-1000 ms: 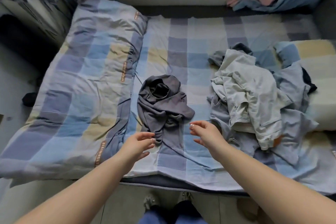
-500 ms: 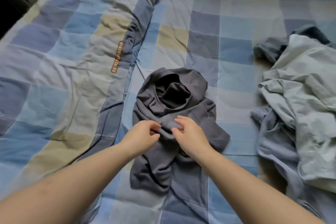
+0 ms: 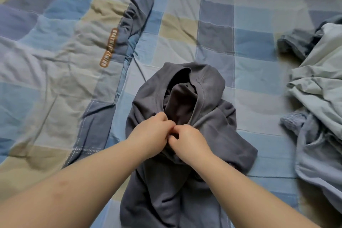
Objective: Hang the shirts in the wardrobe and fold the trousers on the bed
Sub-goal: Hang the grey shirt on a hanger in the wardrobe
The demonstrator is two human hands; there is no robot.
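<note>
Both hands, the left hand (image 3: 151,133) and the right hand (image 3: 187,141), are pinching the crumpled dark grey cotton garment (image 3: 185,126) lying in the middle of the blue checked bed sheet (image 3: 240,42). It could be slipping loose, because they are holding only a little cloth. Half a second ago the fingers were just touching it, lower down.

Garment (image 3: 212,131) on bed (image 3: 249,46), pile (image 3: 318,98) rightward

Left hand (image 3: 150,134) and right hand (image 3: 187,142) touch, seemingly curled.
</note>
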